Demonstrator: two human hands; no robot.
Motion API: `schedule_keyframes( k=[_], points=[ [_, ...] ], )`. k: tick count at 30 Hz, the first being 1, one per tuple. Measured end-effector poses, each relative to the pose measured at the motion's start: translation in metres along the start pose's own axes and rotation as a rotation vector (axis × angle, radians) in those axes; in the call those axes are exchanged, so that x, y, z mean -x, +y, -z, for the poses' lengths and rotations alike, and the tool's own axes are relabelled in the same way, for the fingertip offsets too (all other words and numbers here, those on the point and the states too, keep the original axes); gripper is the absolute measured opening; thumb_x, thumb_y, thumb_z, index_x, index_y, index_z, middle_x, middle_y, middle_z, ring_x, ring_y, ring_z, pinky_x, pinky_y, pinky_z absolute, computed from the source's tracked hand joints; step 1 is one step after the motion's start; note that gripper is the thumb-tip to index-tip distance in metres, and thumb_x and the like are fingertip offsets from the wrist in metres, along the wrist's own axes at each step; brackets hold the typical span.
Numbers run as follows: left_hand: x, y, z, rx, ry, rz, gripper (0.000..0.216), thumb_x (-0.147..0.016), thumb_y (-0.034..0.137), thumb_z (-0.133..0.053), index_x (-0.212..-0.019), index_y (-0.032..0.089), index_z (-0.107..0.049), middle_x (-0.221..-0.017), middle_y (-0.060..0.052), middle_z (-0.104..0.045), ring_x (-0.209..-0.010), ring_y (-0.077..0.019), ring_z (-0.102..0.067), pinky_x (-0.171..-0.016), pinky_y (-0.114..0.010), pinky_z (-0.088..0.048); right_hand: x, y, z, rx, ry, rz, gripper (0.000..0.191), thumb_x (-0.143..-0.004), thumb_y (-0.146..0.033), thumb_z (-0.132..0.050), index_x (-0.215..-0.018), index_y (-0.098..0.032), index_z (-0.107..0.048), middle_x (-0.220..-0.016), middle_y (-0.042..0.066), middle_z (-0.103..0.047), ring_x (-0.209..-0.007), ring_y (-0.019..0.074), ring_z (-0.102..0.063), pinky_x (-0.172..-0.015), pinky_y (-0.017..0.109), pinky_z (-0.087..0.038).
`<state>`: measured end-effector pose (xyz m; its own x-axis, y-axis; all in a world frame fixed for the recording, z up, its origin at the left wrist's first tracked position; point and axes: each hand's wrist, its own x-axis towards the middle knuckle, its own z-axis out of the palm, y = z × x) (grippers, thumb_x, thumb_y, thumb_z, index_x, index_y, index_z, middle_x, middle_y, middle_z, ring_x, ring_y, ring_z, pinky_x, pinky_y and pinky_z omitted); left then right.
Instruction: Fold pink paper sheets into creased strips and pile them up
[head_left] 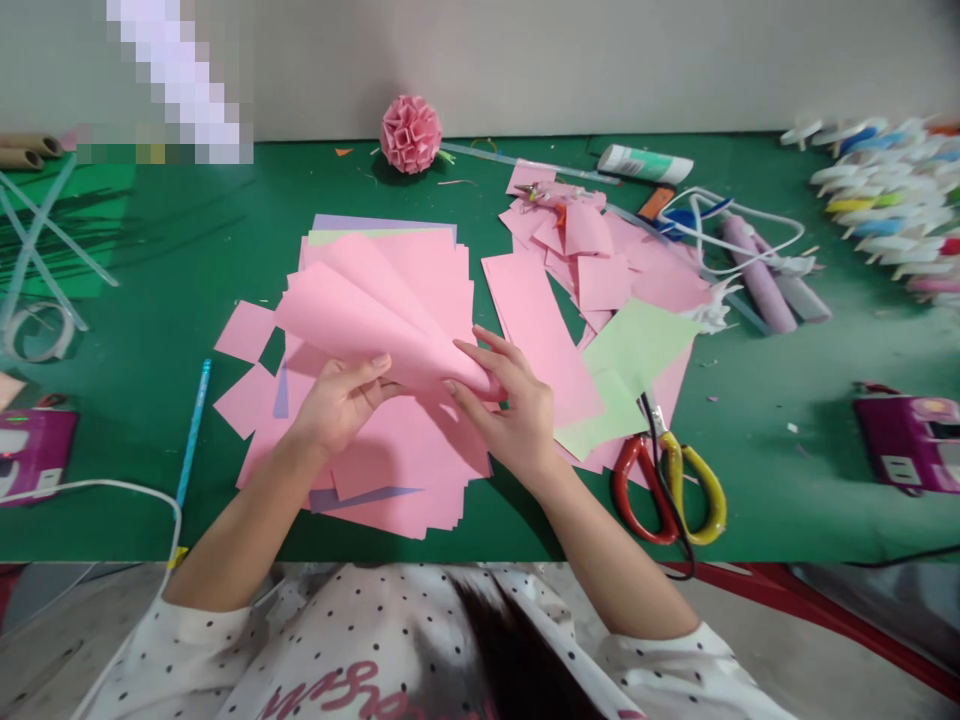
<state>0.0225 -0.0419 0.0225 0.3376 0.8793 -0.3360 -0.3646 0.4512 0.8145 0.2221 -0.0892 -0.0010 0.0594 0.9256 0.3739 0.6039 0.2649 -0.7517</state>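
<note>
A curled pink paper sheet (pixel 375 310) is lifted off a stack of pink sheets (pixel 397 470) on the green table (pixel 150 300). My left hand (pixel 341 400) grips the sheet's near edge, fingers closed over it. My right hand (pixel 506 405) pinches the sheet's folded corner from the right, fingers partly stretched along the paper. Both hands meet at the corner near the middle of the stack.
Small pink squares (pixel 247 330) lie left of the stack, cut pink pieces (pixel 585 250) and light green sheets (pixel 637 350) to the right. Scissors (pixel 667 485) with red and yellow handles lie by my right wrist. A pink paper ball (pixel 410 133), a glue tube (pixel 645 163) and a blue pencil (pixel 193 430) are nearby.
</note>
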Motion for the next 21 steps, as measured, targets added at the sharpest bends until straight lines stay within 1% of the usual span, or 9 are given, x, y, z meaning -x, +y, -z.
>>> schedule_keyframes(
  k=[2, 5, 8, 9, 10, 12, 14, 16, 21],
  points=[
    [-0.001, 0.000, 0.001, -0.094, 0.034, -0.092, 0.023, -0.079, 0.041, -0.080, -0.088, 0.022, -0.073, -0.094, -0.007, -0.077, -0.120, -0.0340, -0.067, -0.104, -0.052, -0.056, 0.000, 0.001, 0.001, 0.010, 0.024, 0.024, 0.031, -0.094, -0.037, -0.067, -0.124, -0.028, -0.070, -0.130, 0.010, -0.072, -0.127, 0.0295, -0.066, -0.090, 0.047, -0.065],
    [-0.002, 0.001, 0.003, -0.300, 0.173, -0.369, 0.051, -0.079, 0.048, -0.082, -0.122, 0.026, -0.067, -0.128, -0.008, -0.071, -0.134, -0.0305, -0.058, -0.111, -0.045, -0.051, -0.001, 0.007, 0.003, 0.049, 0.077, 0.087, 0.030, -0.095, -0.033, -0.066, -0.124, -0.029, -0.070, -0.128, 0.009, -0.073, -0.127, 0.0280, -0.066, -0.100, 0.048, -0.060],
    [-0.003, 0.001, 0.010, -0.620, 0.396, -0.733, 0.086, -0.071, 0.058, -0.086, -0.144, 0.030, -0.049, -0.164, -0.009, -0.039, -0.153, -0.0334, -0.034, -0.120, -0.049, -0.037, -0.003, 0.012, 0.005, 0.118, 0.097, 0.117, 0.031, -0.097, -0.031, -0.063, -0.127, -0.029, -0.069, -0.123, 0.009, -0.075, -0.130, 0.0289, -0.064, -0.100, 0.049, -0.059],
    [-0.004, 0.000, 0.013, -0.746, 0.450, -0.820, 0.091, -0.067, 0.063, -0.087, -0.143, 0.029, -0.049, -0.169, -0.009, -0.030, -0.157, -0.0364, -0.023, -0.122, -0.052, -0.031, -0.003, 0.013, 0.005, 0.140, 0.097, 0.127, 0.032, -0.097, -0.031, -0.062, -0.128, -0.029, -0.068, -0.120, 0.009, -0.076, -0.131, 0.0296, -0.063, -0.101, 0.050, -0.058],
    [-0.004, 0.000, 0.017, -0.875, 0.471, -0.868, 0.091, -0.063, 0.067, -0.087, -0.137, 0.026, -0.055, -0.169, -0.009, -0.029, -0.159, -0.0396, -0.013, -0.124, -0.055, -0.024, -0.004, 0.013, 0.006, 0.159, 0.091, 0.139, 0.032, -0.098, -0.030, -0.060, -0.129, -0.029, -0.068, -0.119, 0.008, -0.076, -0.133, 0.0303, -0.061, -0.102, 0.052, -0.057],
    [-0.005, -0.003, 0.023, -1.073, 0.400, -0.828, 0.077, -0.056, 0.069, -0.090, -0.116, 0.026, -0.069, -0.162, -0.008, -0.043, -0.160, -0.0424, -0.002, -0.127, -0.059, -0.009, -0.004, 0.014, 0.005, 0.184, 0.071, 0.182, 0.034, -0.098, -0.027, -0.059, -0.131, -0.030, -0.067, -0.121, 0.007, -0.077, -0.137, 0.0313, -0.057, -0.105, 0.054, -0.054],
    [-0.006, -0.005, 0.024, -1.130, 0.255, -0.722, 0.061, -0.057, 0.063, -0.092, -0.104, 0.030, -0.073, -0.150, -0.007, -0.058, -0.160, -0.0411, -0.008, -0.127, -0.062, 0.001, -0.005, 0.013, 0.004, 0.199, 0.048, 0.242, 0.034, -0.098, -0.024, -0.059, -0.131, -0.030, -0.067, -0.125, 0.006, -0.076, -0.141, 0.0313, -0.054, -0.108, 0.055, -0.051],
    [-0.006, -0.006, 0.021, -1.101, 0.135, -0.628, 0.047, -0.063, 0.054, -0.092, -0.101, 0.033, -0.075, -0.139, -0.006, -0.067, -0.159, -0.0394, -0.019, -0.126, -0.064, 0.003, -0.005, 0.013, 0.003, 0.215, 0.019, 0.285, 0.034, -0.098, -0.022, -0.060, -0.130, -0.031, -0.068, -0.127, 0.004, -0.075, -0.144, 0.0310, -0.051, -0.110, 0.055, -0.048],
    [-0.004, -0.003, 0.012, -1.057, 0.104, -0.609, 0.031, -0.072, 0.041, -0.089, -0.101, 0.037, -0.078, -0.115, -0.003, -0.077, -0.151, -0.0390, -0.036, -0.124, -0.061, 0.014, -0.003, 0.012, 0.000, 0.284, -0.040, 0.274, 0.033, -0.098, -0.022, -0.062, -0.128, -0.033, -0.070, -0.128, 0.003, -0.075, -0.144, 0.0327, -0.049, -0.110, 0.055, -0.044]
  ],
)
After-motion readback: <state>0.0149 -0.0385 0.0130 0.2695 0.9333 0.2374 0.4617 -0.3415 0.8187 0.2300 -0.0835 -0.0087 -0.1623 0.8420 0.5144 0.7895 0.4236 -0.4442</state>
